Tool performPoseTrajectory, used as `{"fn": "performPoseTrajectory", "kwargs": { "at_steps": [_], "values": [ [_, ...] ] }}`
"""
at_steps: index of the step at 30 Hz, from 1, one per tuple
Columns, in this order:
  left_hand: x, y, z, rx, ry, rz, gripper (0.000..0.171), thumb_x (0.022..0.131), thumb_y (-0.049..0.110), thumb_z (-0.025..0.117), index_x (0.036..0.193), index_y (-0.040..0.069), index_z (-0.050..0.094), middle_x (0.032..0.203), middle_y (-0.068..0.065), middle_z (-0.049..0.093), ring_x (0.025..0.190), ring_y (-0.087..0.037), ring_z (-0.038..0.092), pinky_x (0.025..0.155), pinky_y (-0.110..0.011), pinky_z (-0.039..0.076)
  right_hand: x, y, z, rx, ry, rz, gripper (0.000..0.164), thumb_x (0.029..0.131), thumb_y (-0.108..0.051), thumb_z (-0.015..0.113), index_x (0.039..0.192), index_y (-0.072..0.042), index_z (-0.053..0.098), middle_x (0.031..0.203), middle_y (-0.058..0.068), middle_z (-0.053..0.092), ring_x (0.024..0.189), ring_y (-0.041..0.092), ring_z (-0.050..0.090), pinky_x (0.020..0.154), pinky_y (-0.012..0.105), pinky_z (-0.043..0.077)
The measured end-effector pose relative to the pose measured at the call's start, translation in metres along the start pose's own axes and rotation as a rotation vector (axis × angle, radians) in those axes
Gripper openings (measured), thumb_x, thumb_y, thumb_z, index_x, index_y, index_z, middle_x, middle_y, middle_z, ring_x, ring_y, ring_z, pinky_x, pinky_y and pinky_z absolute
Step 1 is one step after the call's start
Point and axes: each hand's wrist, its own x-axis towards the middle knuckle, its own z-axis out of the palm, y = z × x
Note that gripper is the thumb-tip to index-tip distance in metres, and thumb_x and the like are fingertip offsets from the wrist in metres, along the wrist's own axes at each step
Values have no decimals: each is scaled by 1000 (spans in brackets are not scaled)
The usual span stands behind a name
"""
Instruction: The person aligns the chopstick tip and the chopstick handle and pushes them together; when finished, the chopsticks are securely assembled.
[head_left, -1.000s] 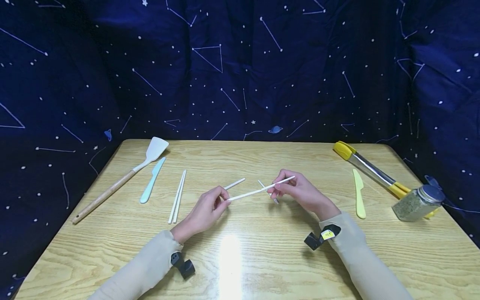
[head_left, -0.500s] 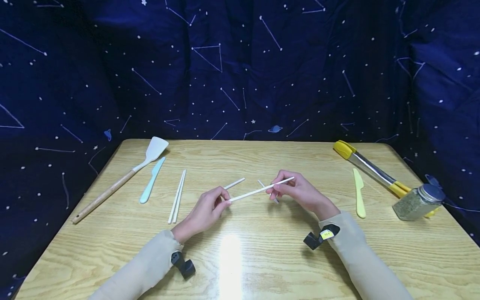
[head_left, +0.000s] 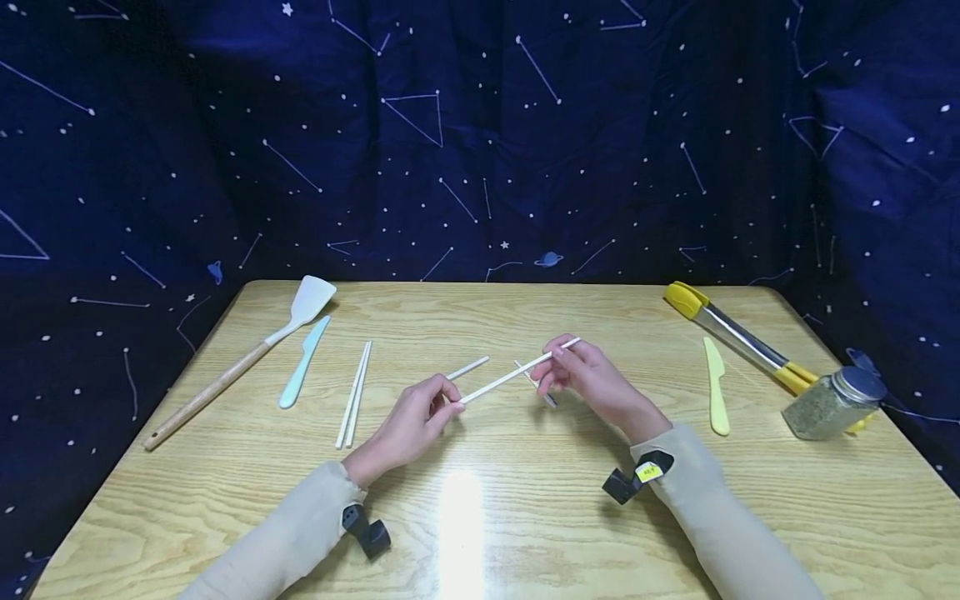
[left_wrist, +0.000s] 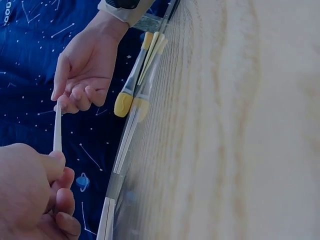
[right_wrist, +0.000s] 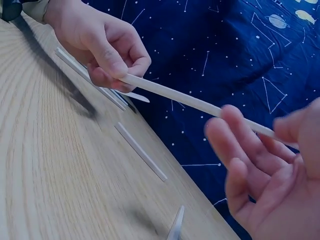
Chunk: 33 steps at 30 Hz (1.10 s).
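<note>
A white chopstick (head_left: 498,382) spans the gap between both hands, its right end higher than its left in the head view. My left hand (head_left: 416,417) pinches one end with thumb and fingertips. Near the other end, my right hand (head_left: 588,379) holds it between thumb and fingers; the remaining fingers are loosely bent, as the right wrist view shows on that hand (right_wrist: 275,170). A second chopstick (head_left: 471,366) lies on the table, partly hidden behind my left hand. Another thin white stick (head_left: 526,372) lies beneath my right hand, partly covered by its fingers.
Left on the wooden table (head_left: 525,533) lie a pair of chopsticks (head_left: 354,396), a light blue knife (head_left: 303,367) and a white spatula (head_left: 247,358). To the right are a yellow knife (head_left: 716,387), yellow-tipped tongs (head_left: 742,337) and a jar of dried herbs (head_left: 825,408).
My right hand has shifted slightly up and left, its grip closer to the chopstick's far end. The chopstick now tilts more steeply. My left hand has stayed nearly still.
</note>
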Motion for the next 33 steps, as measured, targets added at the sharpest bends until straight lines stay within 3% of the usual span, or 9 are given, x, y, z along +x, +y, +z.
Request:
{"fn": "performPoseTrajectory", "kwargs": {
  "at_steps": [4,8,11,15,22,28,33],
  "values": [
    [0,0,0,-45,-36,18,7,90,6,66,93,6,59,68,-1,56,55,-3,44,50,-19,39,-1,1,3,89,33,-27,18,106,-17,30,105,-3,42,83,-2,64,72,9,63,67,21,50],
    [0,0,1,-133,-115,69,24,89,4,65,110,0,54,82,-6,66,59,-4,46,53,-20,40,-1,1,5,105,39,-17,17,106,-17,31,101,-5,42,79,-2,58,69,9,56,67,22,49],
    [0,1,2,-208,-174,87,38,90,1,63,123,-5,45,89,-9,70,61,-6,49,54,-19,40,-1,1,7,90,6,-9,18,106,-18,30,99,-6,42,77,-1,54,68,10,52,66,24,48],
    [-1,6,3,-280,-237,82,43,92,3,62,129,-5,41,90,-11,71,64,-13,56,57,-17,43,-2,1,9,53,-79,-32,20,106,-16,27,97,-7,43,75,-1,52,66,11,50,64,24,45],
    [-3,14,6,-294,-308,130,43,94,6,59,132,-3,42,98,-14,72,74,-22,66,66,-23,52,-3,0,14,33,-186,-70,21,107,-16,26,96,-9,43,76,-2,47,69,9,48,66,22,45],
    [-3,19,9,-292,-334,190,44,94,7,60,134,0,44,100,-13,72,82,-19,69,70,-27,56,-3,0,20,81,-280,-99,23,106,-11,23,95,-9,43,77,-2,42,70,8,45,66,19,43],
    [-3,23,10,-279,-340,189,44,94,11,60,136,7,47,101,-8,72,84,-10,66,68,-26,53,-5,0,25,106,-330,-87,22,106,-12,24,95,-9,43,77,-2,40,71,8,42,66,18,43]
  ]
}}
